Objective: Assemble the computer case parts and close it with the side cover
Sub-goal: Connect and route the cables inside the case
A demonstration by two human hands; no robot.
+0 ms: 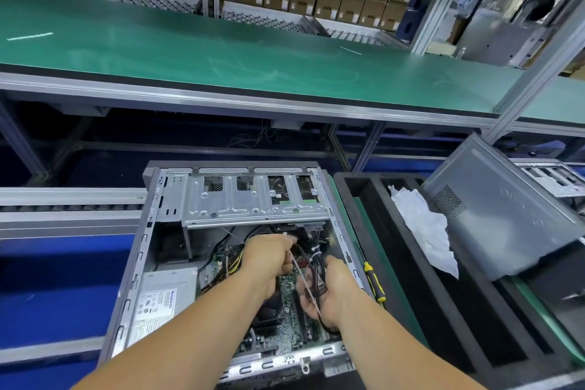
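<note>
- The open computer case (152,250) lies on its side on the worktop (63,294), and both hands are down inside it, just below the silver drive cage (253,199).
- Left hand (269,258) is curled around the upper end of a white cable tie (304,282), close under the drive cage.
- Right hand (326,294) cradles a black cable bundle (316,275) over the green motherboard (291,310), fingers wrapped beneath it, with the tie's tail running down across the palm.
- So the step in hand looks like cable tidying: binding the loose wiring before the box gets closed. Whether the tie is already looped around the bundle is hard to say, since the fingers cover that spot.
- The power supply (164,298) sits to the left of the hands, well below the drive cage.
- Next move, by my reckoning: cinch the tie snug, tuck the bundle clear of the board and the case edge so nothing gets pinched.
- The side cover (506,215) waits off to the right of the drive cage, propped at a tilt on the black foam tray (411,294); it is not yet on.
- A yellow-and-black screwdriver (375,283) rests just beside the case's right wall.
</note>
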